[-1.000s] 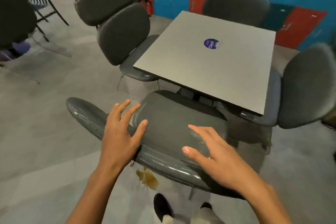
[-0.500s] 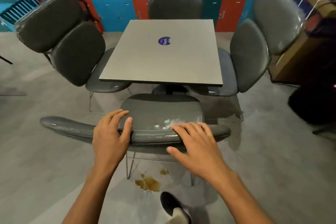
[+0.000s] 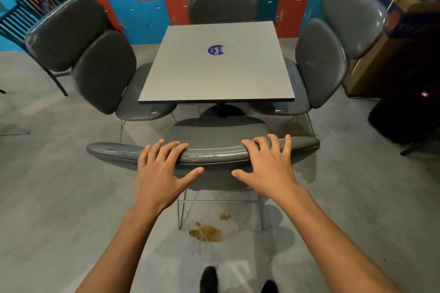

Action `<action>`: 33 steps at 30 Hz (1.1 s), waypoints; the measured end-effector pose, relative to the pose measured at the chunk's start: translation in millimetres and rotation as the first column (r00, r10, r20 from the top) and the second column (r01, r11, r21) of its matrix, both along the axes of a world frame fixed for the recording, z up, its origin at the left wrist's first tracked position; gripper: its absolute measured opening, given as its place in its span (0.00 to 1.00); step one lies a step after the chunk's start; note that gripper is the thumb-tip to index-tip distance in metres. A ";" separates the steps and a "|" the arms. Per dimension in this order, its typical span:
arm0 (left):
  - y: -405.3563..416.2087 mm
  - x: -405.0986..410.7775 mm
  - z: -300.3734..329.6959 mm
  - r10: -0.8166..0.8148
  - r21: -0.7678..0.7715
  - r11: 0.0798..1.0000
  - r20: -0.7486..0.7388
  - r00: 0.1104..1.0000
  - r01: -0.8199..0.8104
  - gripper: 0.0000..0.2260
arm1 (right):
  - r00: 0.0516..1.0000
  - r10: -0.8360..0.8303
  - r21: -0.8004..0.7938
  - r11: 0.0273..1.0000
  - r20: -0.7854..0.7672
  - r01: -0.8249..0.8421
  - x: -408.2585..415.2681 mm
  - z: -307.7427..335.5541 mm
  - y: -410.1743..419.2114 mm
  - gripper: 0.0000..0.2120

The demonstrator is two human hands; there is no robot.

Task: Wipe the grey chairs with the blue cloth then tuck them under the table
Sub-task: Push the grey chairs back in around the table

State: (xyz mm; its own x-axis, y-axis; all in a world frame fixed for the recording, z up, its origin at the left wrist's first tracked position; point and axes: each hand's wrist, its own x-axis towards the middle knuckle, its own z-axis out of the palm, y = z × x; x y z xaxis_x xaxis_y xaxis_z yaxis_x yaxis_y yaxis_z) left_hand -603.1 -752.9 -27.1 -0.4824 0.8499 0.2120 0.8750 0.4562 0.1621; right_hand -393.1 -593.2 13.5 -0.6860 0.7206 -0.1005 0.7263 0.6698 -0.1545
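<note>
The near grey chair (image 3: 214, 153) faces the square grey table (image 3: 214, 74), its seat front just under the table's near edge. My left hand (image 3: 159, 169) grips the top of its backrest left of centre, fingers over the rim and thumb below. My right hand (image 3: 266, 164) holds the same rim right of centre in the same way. Three more grey chairs stand tucked in: a left chair (image 3: 102, 71), a right chair (image 3: 319, 62) and a far chair (image 3: 222, 7). No blue cloth is in view.
A brown stain (image 3: 207, 232) marks the floor under the near chair, just ahead of my shoes (image 3: 209, 279). A cardboard box (image 3: 381, 62) and a black unit (image 3: 404, 112) stand at the right. A slatted black chair (image 3: 21, 19) stands far left, with coloured lockers behind.
The near chair has swung round to face the table squarely and moved in toward it. Both hands went from lying flat on the backrest to gripping its top rim.
</note>
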 end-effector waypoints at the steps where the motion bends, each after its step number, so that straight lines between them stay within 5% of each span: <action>1: -5.9 -15.5 0.4 0.008 -0.004 1.000 -0.013 1.000 -0.008 0.36 | 1.000 -0.010 0.015 1.000 -0.003 0.010 -5.1 -1.3 -2.6 0.38; 8: -21.0 -105.5 6.5 -0.059 -0.072 0.996 -0.147 0.987 0.049 0.42 | 0.984 -0.117 0.155 0.978 -0.133 0.137 -20.1 -24.9 -9.3 0.37; 17: 1.7 -152.8 -13.7 -0.224 0.238 0.922 -0.314 0.923 0.305 0.37 | 0.948 -0.174 0.217 0.947 -0.268 0.235 -38.8 -37.4 -9.8 0.35; 33: 33.0 -150.1 8.4 -0.135 0.199 0.964 -0.207 0.969 0.177 0.41 | 0.929 -0.080 0.266 0.946 -0.362 0.185 -47.1 -42.8 28.8 0.32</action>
